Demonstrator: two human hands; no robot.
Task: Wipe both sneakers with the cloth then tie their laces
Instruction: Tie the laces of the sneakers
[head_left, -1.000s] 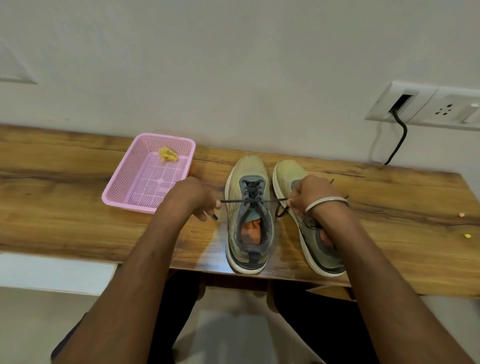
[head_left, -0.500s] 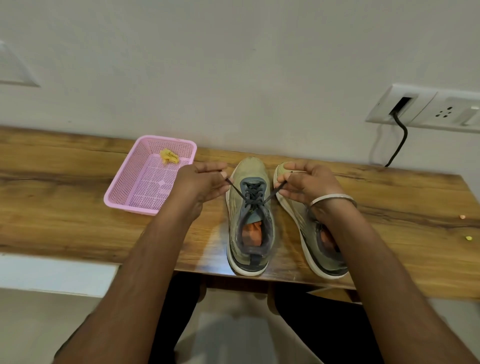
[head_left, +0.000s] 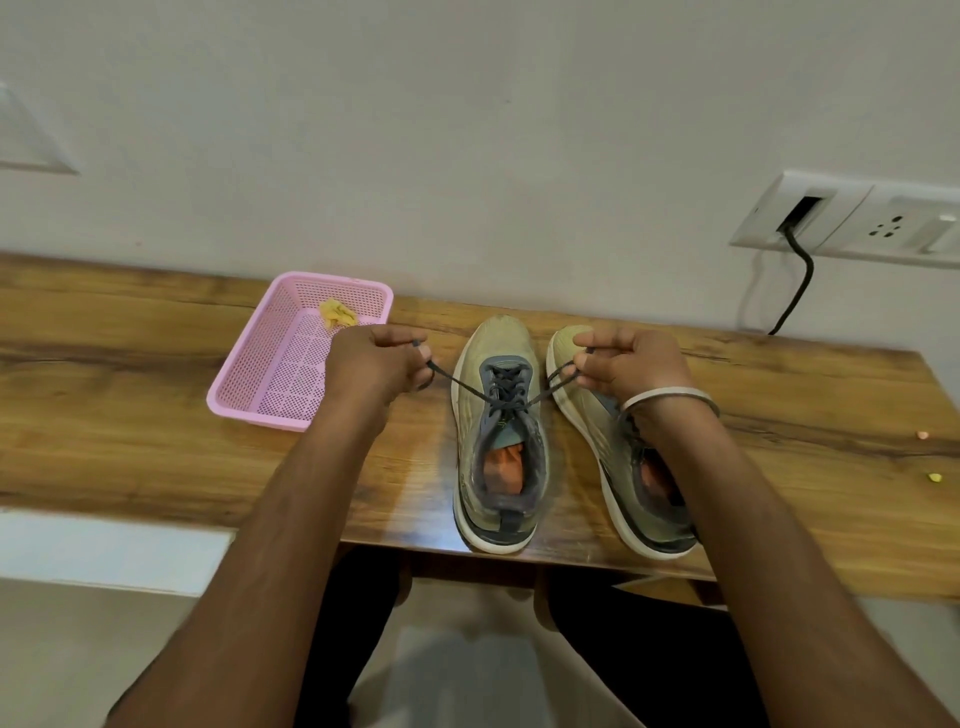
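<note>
Here your two hands work the dark laces (head_left: 506, 397) of the left sneaker (head_left: 498, 441), which stands upright on the wooden tabletop (head_left: 104, 415) with its toe toward the wall and its heel at the near edge. Your left hand (head_left: 376, 364), just left of that sneaker's toe, has its fingers curled round one lace end, and the lace runs taut from it down to the eyelets. Your right hand (head_left: 631, 364), on the other side of the same sneaker, pinches the other lace end between thumb and fingers; it hovers over the front of the right sneaker (head_left: 613, 441) and wears a thin bangle (head_left: 670, 397) at the wrist. The two lace ends cross above the left sneaker's tongue. The right sneaker stands just beside the left sneaker, apart from it, partly hidden by your forearm. A pink basket (head_left: 249, 395) sits left of the left sneaker, beyond your left hand, with a small crumpled yellow cloth (head_left: 337, 313) in its far corner
</note>
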